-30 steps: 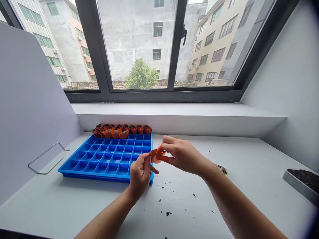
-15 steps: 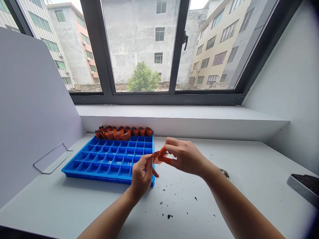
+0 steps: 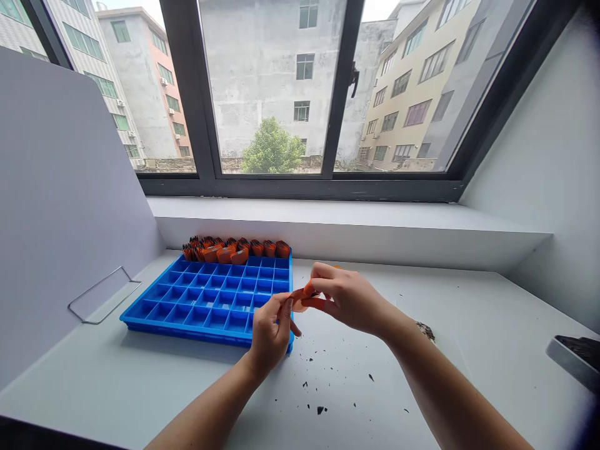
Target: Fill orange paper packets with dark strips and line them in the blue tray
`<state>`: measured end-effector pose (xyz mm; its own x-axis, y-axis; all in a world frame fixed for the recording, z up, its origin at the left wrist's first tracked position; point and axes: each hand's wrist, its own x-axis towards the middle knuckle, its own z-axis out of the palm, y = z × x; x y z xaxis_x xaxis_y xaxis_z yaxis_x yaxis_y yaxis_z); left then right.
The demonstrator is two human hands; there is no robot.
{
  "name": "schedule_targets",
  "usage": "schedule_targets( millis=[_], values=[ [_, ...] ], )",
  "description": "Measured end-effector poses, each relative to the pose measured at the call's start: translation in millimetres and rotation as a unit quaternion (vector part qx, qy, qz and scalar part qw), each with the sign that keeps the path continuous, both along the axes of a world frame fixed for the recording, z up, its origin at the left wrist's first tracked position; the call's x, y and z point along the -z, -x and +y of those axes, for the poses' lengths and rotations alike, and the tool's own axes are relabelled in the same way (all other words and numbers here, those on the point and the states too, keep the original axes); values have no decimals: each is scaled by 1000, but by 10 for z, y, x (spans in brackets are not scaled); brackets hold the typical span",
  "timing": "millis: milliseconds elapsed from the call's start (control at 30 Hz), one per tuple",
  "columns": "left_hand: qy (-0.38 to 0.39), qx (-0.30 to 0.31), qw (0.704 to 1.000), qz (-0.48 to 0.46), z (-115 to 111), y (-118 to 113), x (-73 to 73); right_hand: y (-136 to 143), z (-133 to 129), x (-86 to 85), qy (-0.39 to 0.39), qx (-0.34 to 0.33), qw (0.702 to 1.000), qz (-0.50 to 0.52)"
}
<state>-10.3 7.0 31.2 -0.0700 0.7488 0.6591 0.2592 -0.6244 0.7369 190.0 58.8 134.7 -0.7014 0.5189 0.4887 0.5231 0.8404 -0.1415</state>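
A small, thin orange-brown piece (image 3: 299, 302) is pinched between my two hands above the table. My left hand (image 3: 272, 330) holds its left end between thumb and fingertips, beside the right edge of the blue compartment tray (image 3: 187, 331). From the right, my right hand (image 3: 347, 294) grips the other end with fingertips that have bright orange covers on them. My fingers hide part of the piece, so its full shape does not show. Several bundles of orange pieces with dark edges (image 3: 225, 251) stand in the tray's back row.
Dark flakes (image 3: 320, 410) lie scattered on the white table. A clump of dark bits (image 3: 425, 330) lies beside my right forearm. At far right is a grey container of black material (image 3: 569, 365); a bent wire frame (image 3: 100, 297) leans left. A window (image 3: 276, 94) rises behind.
The whole view has shifted slightly. Both hands keep hold of the piece, and the right fingers have moved a little closer together around it.
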Motion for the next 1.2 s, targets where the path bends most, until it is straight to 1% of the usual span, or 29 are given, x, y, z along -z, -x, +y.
schedule_targets(
  millis=[133, 300, 333, 467, 567, 667, 700, 767, 833, 900, 1000, 1100, 1200],
  values=[
    [9, 1, 1000, -18, 25, 2, 5, 28, 19, 41, -11, 15, 1000, -5],
    [22, 2, 999, -49, 44, 41, -28, 100, 42, 79, -54, 89, 992, 72],
    [22, 2, 998, -53, 43, 47, -40, 124, 40, 83, -55, 91, 992, 71],
    [26, -5, 998, -62, 32, 59, -87, 214, 34, 54, -74, 63, 995, 32],
    [38, -42, 997, -53, 52, 67, -92, 246, 126, -61, -97, 65, 993, 21],
    [33, -121, 992, -3, 104, 84, -49, 338, 354, -277, -112, 78, 990, 19],
    [27, -141, 989, 32, 120, 89, -28, 412, 451, -358, -111, 79, 990, 19],
    [15, -161, 979, 121, 142, 91, 14, 645, 660, -494, -97, 72, 993, 8],
    [2, -158, 965, 209, 144, 78, 48, 969, 879, -554, -79, 65, 994, -31],
    [-15, -147, 948, 282, 134, 54, 70, 1323, 1099, -514, -56, 61, 990, -112],
    [-25, -139, 924, 355, 123, 22, 81, 1762, 1402, -318, -41, 32, 984, -173],
    [-25, -147, 915, 375, 129, 15, 82, 2022, 1635, -99, -43, 10, 977, -207],
    [-34, -149, 914, 375, 138, 20, 96, 2161, 1786, 43, -53, 1, 973, -226]
  ],
)
